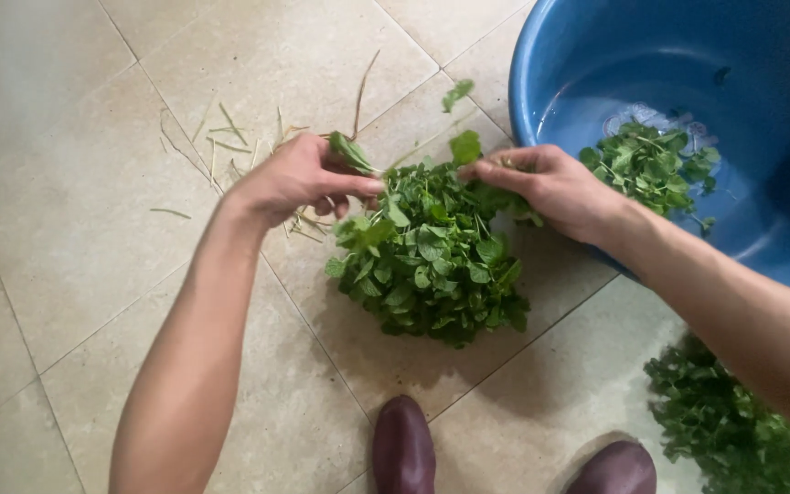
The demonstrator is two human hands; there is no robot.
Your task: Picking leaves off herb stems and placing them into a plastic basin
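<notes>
Landmark: large round blue plastic basin (541,82), upper right of the head view, on the beige tiled floor (75,229).

Status, judged from how things lie:
- 1 small clump of picked green leaves (651,165) lies inside the basin on its bottom. This share looks done.
- 1 loose bunch of green leafy herb sprigs (432,265) is held just left of the basin, above the floor. This share looks in hand, most of it unpicked.
- 1 further heap of dark green herb (733,430) lies on the floor below the basin, untouched by either hand.
- Thin bare yellowish stems (230,137) lie scattered on the floor well left of the basin; they look like discards.

Hands:
- Left hand (294,178): fingers closed, pinching a leafy sprig at the top of the bunch.
- Right hand (555,187), touching the basin's near rim side: fingers closed on stems at the bunch's top right.

Orientation of the bunch: stem ends up toward the hands, leafy mass hanging down toward the 2 dark maroon shoes (404,448). Long axis runs roughly from the hands down toward the shoes.
</notes>
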